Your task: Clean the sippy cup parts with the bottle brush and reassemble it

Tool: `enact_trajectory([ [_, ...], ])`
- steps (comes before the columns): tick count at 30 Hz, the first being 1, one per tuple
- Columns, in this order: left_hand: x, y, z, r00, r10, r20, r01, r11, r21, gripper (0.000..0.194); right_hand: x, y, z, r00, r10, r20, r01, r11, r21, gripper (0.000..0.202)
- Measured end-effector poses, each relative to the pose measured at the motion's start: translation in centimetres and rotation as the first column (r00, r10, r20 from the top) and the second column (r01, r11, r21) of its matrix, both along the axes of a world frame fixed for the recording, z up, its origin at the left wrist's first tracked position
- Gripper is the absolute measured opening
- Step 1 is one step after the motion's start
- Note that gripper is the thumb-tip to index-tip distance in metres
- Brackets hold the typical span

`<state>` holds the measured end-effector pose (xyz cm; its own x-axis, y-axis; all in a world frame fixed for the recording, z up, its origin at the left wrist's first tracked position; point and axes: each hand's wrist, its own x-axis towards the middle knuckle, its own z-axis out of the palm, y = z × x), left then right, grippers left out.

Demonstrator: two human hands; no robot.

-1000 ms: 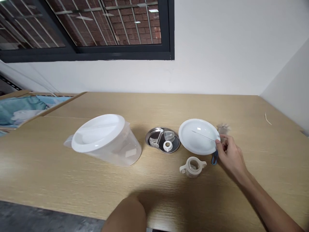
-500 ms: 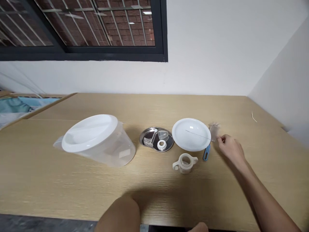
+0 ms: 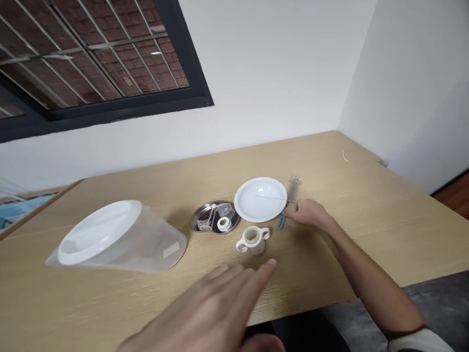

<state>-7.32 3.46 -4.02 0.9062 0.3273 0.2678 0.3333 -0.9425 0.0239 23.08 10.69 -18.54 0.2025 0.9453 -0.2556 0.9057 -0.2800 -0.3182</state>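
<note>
My right hand is closed, fingertips pinched at the blue handle of a bottle brush. The brush lies on the table beside a white plate, its pale bristles pointing to the back. A thin wire-like rod rests across the plate, one end near my right fingers. In the foreground my left hand reaches in, palm down and blurred, fingers stretched out and holding nothing. Just beyond its index fingertip stands an open-topped baby bottle with two cream handles.
Left of the plate, a kidney-shaped steel tray bears a white ring cap, a clear cover and small clear parts. A large lidded translucent pitcher lies farther left. A small pale strip lies at the back right.
My right hand has moved left and down onto the blue brush handle. My left hand has come up from the lower edge towards the bottle. The view has tilted and turned right.
</note>
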Motion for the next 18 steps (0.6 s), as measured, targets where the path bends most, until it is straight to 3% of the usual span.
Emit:
enact_trajectory([
  [3, -1.5, -0.2, 1.4, 0.994, 0.108, 0.033, -0.108, 0.994, -0.013, 0.065, -0.6, 0.5, -0.9, 0.999, -0.030, 0.036, 0.030, 1.000, -0.009, 0.072],
  [6, -2.8, -0.6, 2.8, 0.974, 0.226, -0.016, -0.226, 0.965, -0.136, 0.057, -0.7, 0.7, -1.5, 0.995, -0.099, 0.015, 0.099, 0.995, -0.010, 0.063],
  [9, -3.3, 0.0, 3.8, 0.935, 0.354, -0.029, -0.347, 0.892, -0.292, 0.048, -0.6, 0.9, -1.9, 0.987, -0.158, -0.002, 0.158, 0.987, -0.006, 0.049],
  [11, -3.2, 1.4, 3.4, 0.905, 0.423, -0.040, -0.402, 0.820, -0.407, 0.046, -0.6, 1.0, -2.1, 0.986, -0.168, -0.003, 0.168, 0.986, 0.001, 0.045],
  [14, -2.5, 4.5, 0.1, 0.884, 0.468, 0.000, -0.398, 0.752, -0.526, 0.053, -0.5, 1.3, -2.5, 0.980, -0.198, -0.023, 0.199, 0.979, 0.032, 0.042],
  [18, -0.8, 7.5, -7.7, 0.836, 0.523, 0.165, -0.322, 0.712, -0.624, 0.073, 0.3, 1.5, -2.8, 0.961, -0.263, -0.086, 0.269, 0.960, 0.077, 0.035],
])
